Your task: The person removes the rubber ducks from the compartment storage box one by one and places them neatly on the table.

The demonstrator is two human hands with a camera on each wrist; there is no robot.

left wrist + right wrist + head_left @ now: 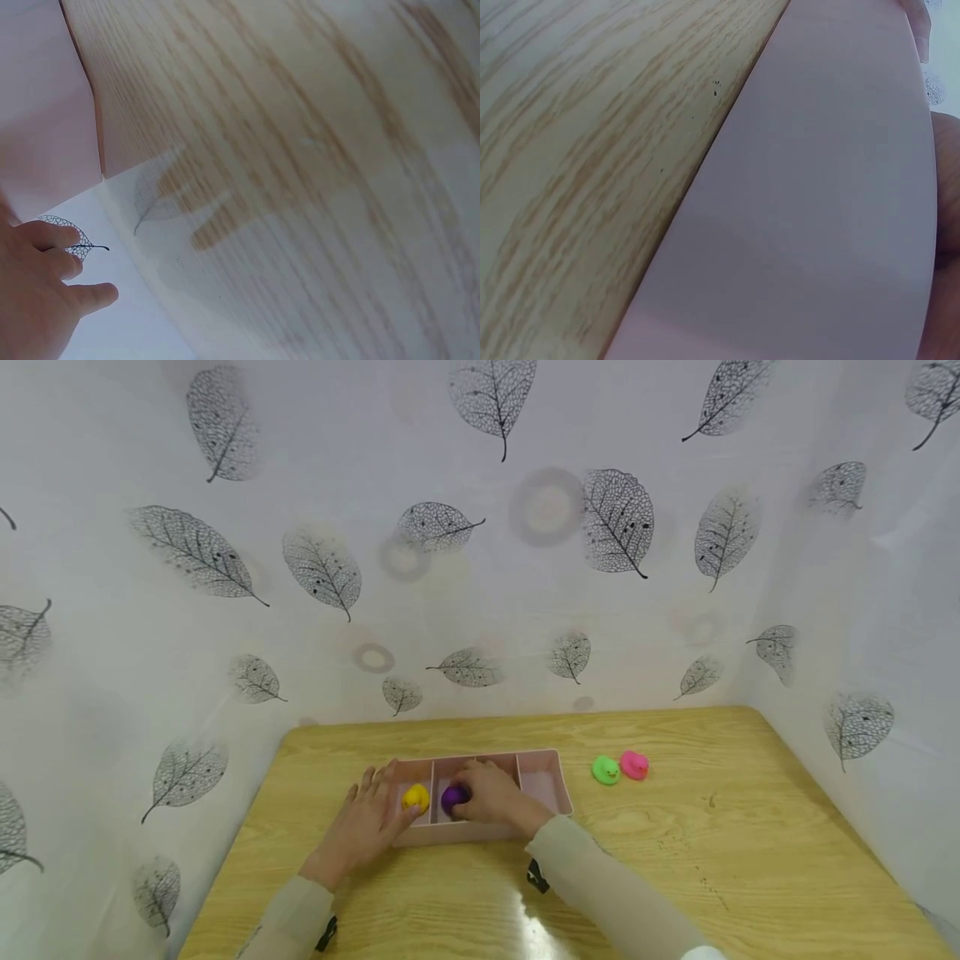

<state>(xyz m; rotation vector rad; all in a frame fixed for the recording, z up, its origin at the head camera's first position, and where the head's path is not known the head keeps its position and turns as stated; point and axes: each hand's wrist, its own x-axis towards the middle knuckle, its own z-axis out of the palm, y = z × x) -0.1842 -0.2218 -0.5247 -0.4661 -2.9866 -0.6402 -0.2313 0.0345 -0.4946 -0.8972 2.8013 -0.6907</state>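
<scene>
A pink box point(465, 832) with three compartments sits on the table. In its left compartment lies a yellow toy duck point(416, 798). My left hand point(367, 814) rests at the box's left end, fingers straight and spread, its thumb reaching over the front rim close to the yellow duck. My right hand point(491, 793) reaches into the middle compartment, where thumb and fingers grip a purple toy duck point(453, 799), partly hidden by them. The left wrist view catches part of the left hand point(41, 289) beside the box; in the right wrist view the box wall point(802, 195) covers most of the right hand.
To the right of the box, a green toy duck point(606, 770) and a pink toy duck point(634, 765) stand side by side on the wooden table point(675, 843). A pale curtain point(480, 593) with leaf prints hangs behind the table and along both sides.
</scene>
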